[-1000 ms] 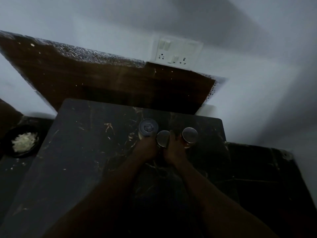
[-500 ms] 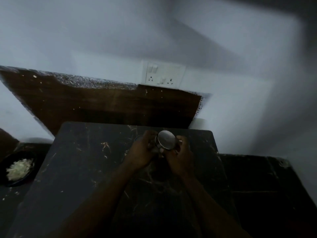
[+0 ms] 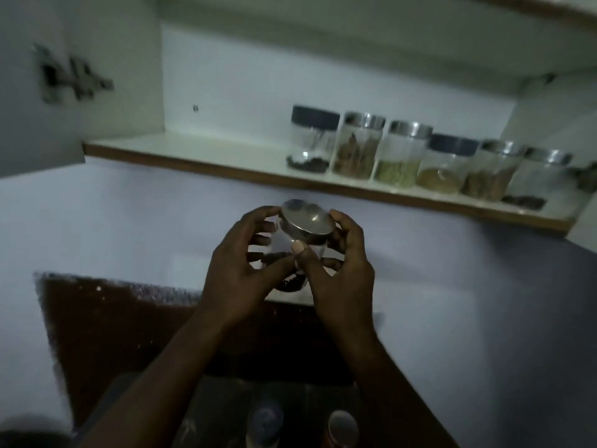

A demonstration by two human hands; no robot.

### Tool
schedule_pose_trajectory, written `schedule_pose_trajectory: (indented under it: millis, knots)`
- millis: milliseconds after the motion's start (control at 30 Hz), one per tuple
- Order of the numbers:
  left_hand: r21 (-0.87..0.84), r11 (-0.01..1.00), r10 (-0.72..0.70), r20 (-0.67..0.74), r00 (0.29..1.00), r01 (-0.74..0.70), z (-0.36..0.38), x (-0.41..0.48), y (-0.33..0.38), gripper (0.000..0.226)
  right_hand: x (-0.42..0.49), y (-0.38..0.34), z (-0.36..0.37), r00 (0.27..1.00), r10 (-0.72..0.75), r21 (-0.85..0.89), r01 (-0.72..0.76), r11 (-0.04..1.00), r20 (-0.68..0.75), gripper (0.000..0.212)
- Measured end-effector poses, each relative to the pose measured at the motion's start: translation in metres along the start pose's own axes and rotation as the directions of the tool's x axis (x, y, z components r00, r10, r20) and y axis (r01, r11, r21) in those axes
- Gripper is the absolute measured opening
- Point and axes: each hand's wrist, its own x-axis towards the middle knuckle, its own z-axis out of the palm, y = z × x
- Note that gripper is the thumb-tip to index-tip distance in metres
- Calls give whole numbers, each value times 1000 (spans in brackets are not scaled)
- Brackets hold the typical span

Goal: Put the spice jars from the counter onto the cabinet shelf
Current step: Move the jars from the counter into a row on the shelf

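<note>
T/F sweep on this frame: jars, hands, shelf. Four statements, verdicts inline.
1. The left hand and right hand both hold the steel-lidded jar. True.
2. That jar stands on the cabinet shelf. False: it is held in the air below the shelf's front edge.
3. Every jar on the shelf has a steel lid. False: the leftmost jar has a dark lid.
4. A blue-lidded jar and a reddish jar show at the bottom edge. True.

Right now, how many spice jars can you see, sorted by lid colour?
Silver-lidded jars: 6 (four on the shelf, one on the counter, plus the held jar in the left hand and right hand).
Dark-lidded jars: 3 (two on the shelf, one on the counter).
Total: 9.
The shelf's far right end is too blurred to count.
</note>
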Motion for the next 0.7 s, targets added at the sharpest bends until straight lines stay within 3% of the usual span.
schedule_pose_trajectory:
  millis: [200,433,567,700]
  knots:
    - [96,981,182,-181,966,-166,-25,69,51,63,75,-69,14,988,-148,79,144,986,38,70]
    - [301,952,35,-251,967,44,-46,149,49,65,154,-75,50,975,-146,-44,155,987,171,60]
    - [494,853,-51,-238,970,166,-47,169,24,74,161,-51,63,949,-86,-148,137,979,305,77]
    - [712,694,40,-188,981,108,-39,164,-3,69,154,-29,70,938,-115,-335,229,914,328,81]
